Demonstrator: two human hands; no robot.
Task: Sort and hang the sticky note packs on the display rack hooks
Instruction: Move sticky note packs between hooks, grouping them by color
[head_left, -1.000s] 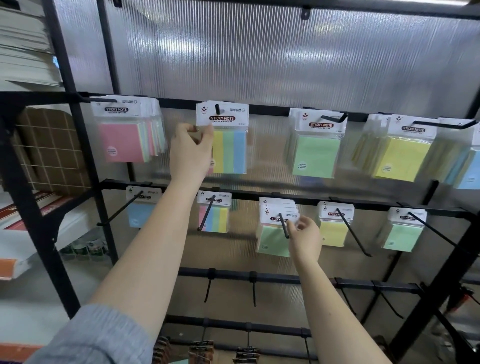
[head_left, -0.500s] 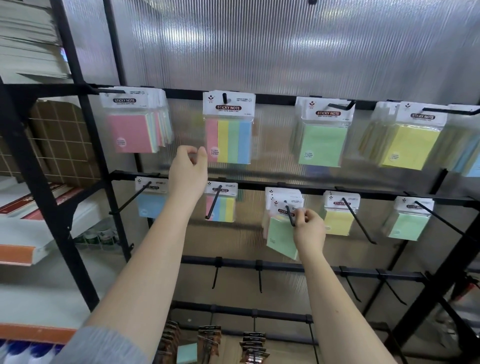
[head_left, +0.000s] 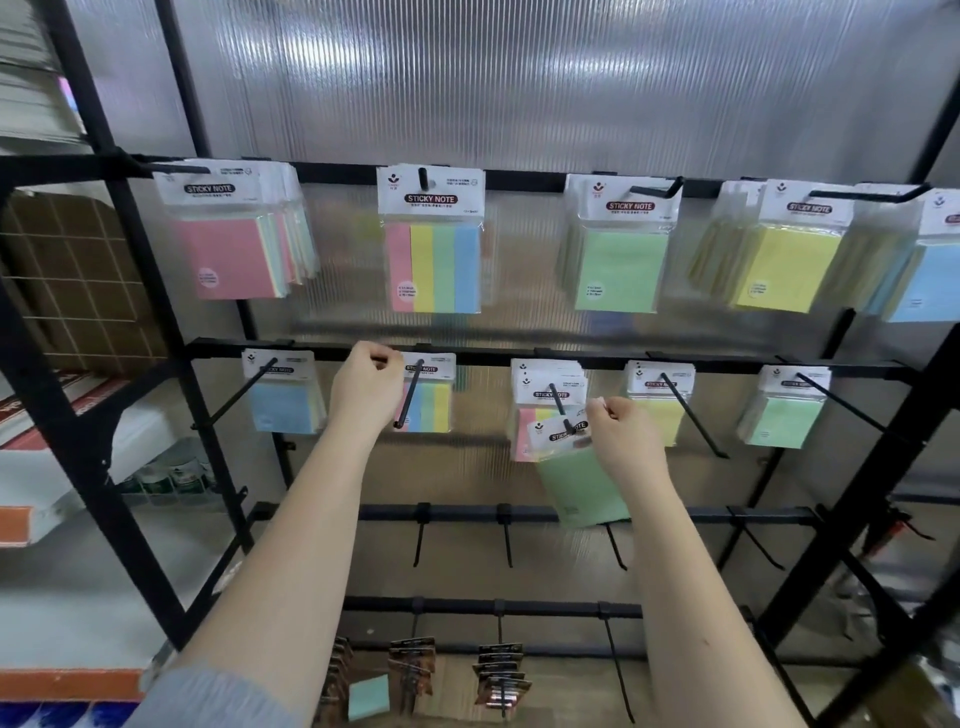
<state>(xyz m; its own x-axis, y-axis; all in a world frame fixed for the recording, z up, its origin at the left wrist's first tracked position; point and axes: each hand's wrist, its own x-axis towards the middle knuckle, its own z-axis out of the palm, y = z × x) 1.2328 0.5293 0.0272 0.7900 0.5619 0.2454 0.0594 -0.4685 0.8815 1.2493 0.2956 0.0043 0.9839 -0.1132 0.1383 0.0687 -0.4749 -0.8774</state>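
Note:
A black display rack (head_left: 727, 365) carries sticky note packs on hooks in two rows. My right hand (head_left: 621, 434) pinches the white header of a green pack (head_left: 584, 486). That pack hangs tilted at the front tip of a middle hook (head_left: 561, 408) in the second row, with more packs (head_left: 545, 382) behind it on the same hook. My left hand (head_left: 366, 389) is curled just left of a small striped pack (head_left: 434, 408) in the second row, and I see nothing in it. Directly above hangs a large striped pack (head_left: 434, 265).
The top row also holds pink (head_left: 228, 260), green (head_left: 618, 270), yellow (head_left: 784, 270) and blue (head_left: 924, 283) packs. Bare hooks (head_left: 418, 540) stick out from the third bar. Dark packs (head_left: 498, 675) hang lower down. Shelves with boxes (head_left: 52, 467) stand at the left.
My left hand dropped from the large striped pack in the top row to the second row. My right hand slid the green pack forward along its hook to the tip.

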